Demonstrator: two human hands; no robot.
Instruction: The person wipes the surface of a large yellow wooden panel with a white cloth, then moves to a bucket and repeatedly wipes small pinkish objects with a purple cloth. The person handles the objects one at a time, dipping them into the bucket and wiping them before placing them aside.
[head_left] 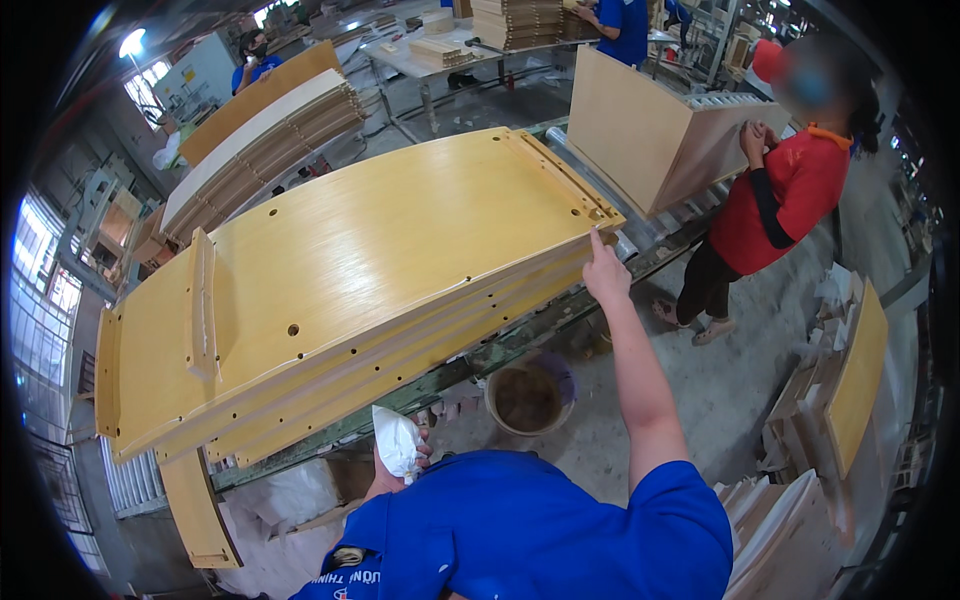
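Observation:
A long yellow wooden panel lies on top of a stack of similar panels, with dark round holes along its edges. Narrow wooden strips stand across it near the left end and at the right end. My right hand reaches to the panel's near right corner, its index finger stretched out onto the edge; I see nothing held in it. Close to my body, my left hand grips a crumpled white bag, whose contents are hidden.
A roller conveyor carries the stack. Below its near side stands a bucket. A co-worker in red stands at right beside a large wooden box. Curved panels are piled behind; more boards lean at right.

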